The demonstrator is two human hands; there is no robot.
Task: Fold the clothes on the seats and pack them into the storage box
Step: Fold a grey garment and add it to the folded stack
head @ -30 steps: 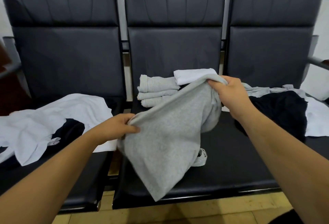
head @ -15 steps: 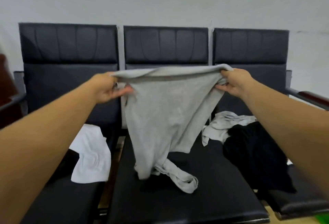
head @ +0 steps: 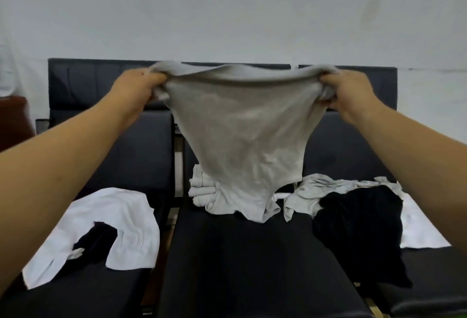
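- Both my left hand (head: 136, 87) and my right hand (head: 351, 90) have their fingers curled tight into the top edge of the grey garment (head: 242, 135), one bunched corner each
- I see it stretched between them, hanging, with its lower end bunched on the middle seat (head: 240, 267)
- Just behind that end sits a folded grey stack (head: 199, 186)
- On the left seat, a white shirt (head: 126, 216) drapes over a black piece (head: 96, 237)
- On the right, a black garment (head: 358, 229) overlaps crumpled grey cloth (head: 310, 191)
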